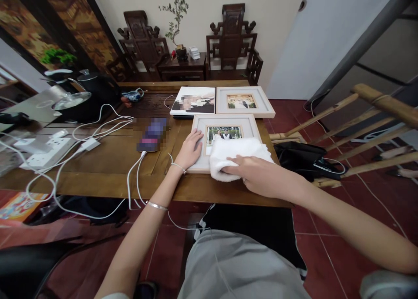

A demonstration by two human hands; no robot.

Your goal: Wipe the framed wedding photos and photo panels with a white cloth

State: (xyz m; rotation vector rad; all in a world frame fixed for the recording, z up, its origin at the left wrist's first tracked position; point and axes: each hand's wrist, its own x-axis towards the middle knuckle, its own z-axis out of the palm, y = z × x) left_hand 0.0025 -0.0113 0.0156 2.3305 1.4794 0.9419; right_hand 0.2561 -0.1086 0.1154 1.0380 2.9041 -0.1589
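Observation:
A light wooden picture frame [200, 161] with a photo of people outdoors lies flat near the table's front edge. On its left side rests my left hand [191, 150], fingers stretched out and holding nothing. My right hand [253, 170] grips a folded white towel [240, 153], which lies over the frame's lower right part and hides it. Just beyond lie a second wooden picture frame [266, 109] at the right and a white-edged photo album or panel [196, 92] beside it.
A phone [153, 134] with a white cable lies left of the frame. Farther left are a power strip [48, 151], tangled cables, a lidded pot [73, 105] and a black kettle [98, 87]. A bamboo chair [385, 98] stands to the right.

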